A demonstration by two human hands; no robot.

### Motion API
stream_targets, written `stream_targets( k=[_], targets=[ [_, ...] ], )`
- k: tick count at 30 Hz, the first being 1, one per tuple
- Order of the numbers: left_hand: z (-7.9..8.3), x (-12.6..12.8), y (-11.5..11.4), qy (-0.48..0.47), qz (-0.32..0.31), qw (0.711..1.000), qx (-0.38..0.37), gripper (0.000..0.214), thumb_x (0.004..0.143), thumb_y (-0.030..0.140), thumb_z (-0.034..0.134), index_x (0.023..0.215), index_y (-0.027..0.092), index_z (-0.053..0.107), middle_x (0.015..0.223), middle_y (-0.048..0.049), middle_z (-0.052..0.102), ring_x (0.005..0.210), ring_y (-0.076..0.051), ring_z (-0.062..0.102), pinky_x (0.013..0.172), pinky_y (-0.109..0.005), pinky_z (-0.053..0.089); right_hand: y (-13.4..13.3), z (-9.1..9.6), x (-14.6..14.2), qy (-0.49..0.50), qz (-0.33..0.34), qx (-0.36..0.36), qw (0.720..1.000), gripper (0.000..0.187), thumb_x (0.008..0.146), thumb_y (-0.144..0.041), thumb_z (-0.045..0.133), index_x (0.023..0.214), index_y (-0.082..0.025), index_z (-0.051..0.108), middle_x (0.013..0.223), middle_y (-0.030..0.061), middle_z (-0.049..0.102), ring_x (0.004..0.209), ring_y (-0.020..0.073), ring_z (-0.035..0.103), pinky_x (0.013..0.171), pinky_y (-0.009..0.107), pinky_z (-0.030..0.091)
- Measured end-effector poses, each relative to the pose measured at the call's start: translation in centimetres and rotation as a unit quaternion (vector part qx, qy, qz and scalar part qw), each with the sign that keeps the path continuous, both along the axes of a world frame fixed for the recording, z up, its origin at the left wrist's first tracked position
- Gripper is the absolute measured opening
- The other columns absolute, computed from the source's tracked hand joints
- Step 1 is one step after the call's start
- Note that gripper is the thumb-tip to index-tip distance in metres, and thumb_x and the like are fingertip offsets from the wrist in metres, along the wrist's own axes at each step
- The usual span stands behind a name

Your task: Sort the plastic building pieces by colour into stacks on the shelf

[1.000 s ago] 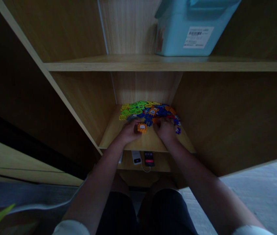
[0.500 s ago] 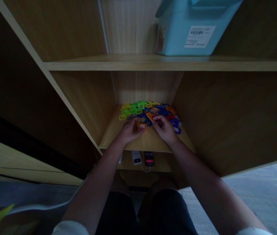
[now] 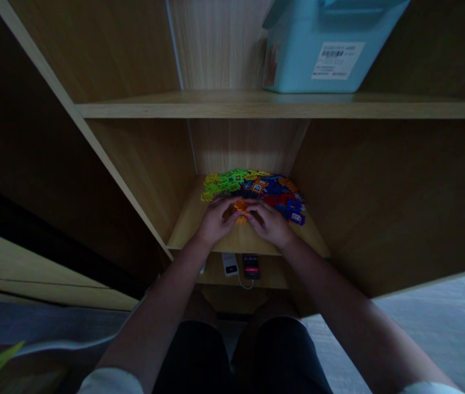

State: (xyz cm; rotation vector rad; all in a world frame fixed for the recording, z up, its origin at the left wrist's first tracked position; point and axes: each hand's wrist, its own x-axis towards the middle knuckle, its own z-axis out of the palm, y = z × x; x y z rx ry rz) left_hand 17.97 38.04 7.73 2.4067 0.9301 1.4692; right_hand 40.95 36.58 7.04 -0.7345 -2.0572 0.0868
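Orange notched plastic building pieces (image 3: 240,207) are pinched between my two hands, low over the front of the middle shelf. My left hand (image 3: 217,220) grips them from the left with thumb and fingers closed. From the other side, my right hand (image 3: 269,223) holds on with its fingertips. The pieces meet between the hands; whether they are joined I cannot tell. Just behind lies a pile of similar flat pieces: green and yellow ones (image 3: 226,181) on the left, red and blue ones (image 3: 284,200) on the right, with a few orange ones (image 3: 258,187) among them.
A light blue plastic bin (image 3: 318,49) with a white label stands on the upper shelf (image 3: 216,109). Below the middle shelf (image 3: 191,232) lie a white power bank (image 3: 230,264) and a phone (image 3: 251,267) with a cable. Wooden side panels (image 3: 364,191) bound the compartment.
My right hand has moved left and toward me, bringing its orange piece to the one in my left hand. The hands are now close together.
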Motion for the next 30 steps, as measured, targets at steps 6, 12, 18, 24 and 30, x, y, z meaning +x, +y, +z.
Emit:
stream_targets(
  k=[6, 12, 18, 24, 30],
  targets=[
    [0.3, 0.0, -0.2, 0.005, 0.022, 1.000, -0.002, 0.028, 0.099, 0.034, 0.073, 0.126, 0.026, 0.072, 0.116, -0.0069, 0.081, 0.110, -0.024, 0.074, 0.100, -0.044, 0.059, 0.0, 0.1, 0.1, 0.005, 0.002, -0.007, 1.000, 0.023, 0.106, -0.029, 0.063, 0.129, -0.029, 0.062, 0.144, 0.0123, 0.068, 0.135, 0.0276, 0.066, 0.113, 0.052, 0.058],
    [0.2, 0.0, -0.1, 0.017, 0.035, 0.998, -0.040, 0.026, 0.098, 0.037, 0.073, 0.122, 0.027, 0.073, 0.113, -0.0063, 0.080, 0.109, -0.025, 0.073, 0.100, -0.045, 0.058, -0.3, 0.7, 0.0, 0.028, -0.012, -0.076, 0.997, 0.016, 0.105, -0.039, 0.064, 0.119, -0.031, 0.068, 0.134, 0.0095, 0.072, 0.126, 0.0282, 0.070, 0.108, 0.052, 0.059],
    [-0.2, 0.1, 0.1, -0.002, 0.031, 0.998, -0.056, 0.037, 0.096, 0.019, 0.064, 0.133, 0.025, 0.066, 0.121, -0.0077, 0.078, 0.118, -0.025, 0.072, 0.109, -0.047, 0.056, -0.1, 0.7, 0.1, 0.056, -0.025, -0.089, 0.994, 0.013, 0.104, -0.040, 0.065, 0.110, -0.030, 0.069, 0.126, 0.0082, 0.074, 0.119, 0.0272, 0.071, 0.104, 0.049, 0.059],
    [-1.6, -0.7, 1.6, -0.056, -0.006, 0.988, -0.147, 0.058, 0.087, 0.011, 0.065, 0.142, 0.023, 0.052, 0.142, -0.0125, 0.068, 0.138, -0.026, 0.063, 0.125, -0.052, 0.046, 0.9, -0.1, 0.4, 0.078, -0.038, -0.110, 0.990, 0.012, 0.100, -0.039, 0.070, 0.107, -0.029, 0.069, 0.111, 0.0059, 0.075, 0.105, 0.0255, 0.070, 0.095, 0.044, 0.059],
    [-2.5, -1.0, 2.5, -0.012, -0.060, 0.974, -0.218, 0.081, 0.077, 0.021, 0.086, 0.149, 0.023, 0.049, 0.151, -0.0173, 0.061, 0.146, -0.033, 0.057, 0.128, -0.058, 0.042, 1.6, -0.9, 0.4, 0.041, -0.039, -0.137, 0.989, 0.020, 0.096, -0.039, 0.074, 0.111, -0.028, 0.068, 0.114, 0.0056, 0.077, 0.111, 0.0265, 0.071, 0.101, 0.046, 0.056]
  ],
)
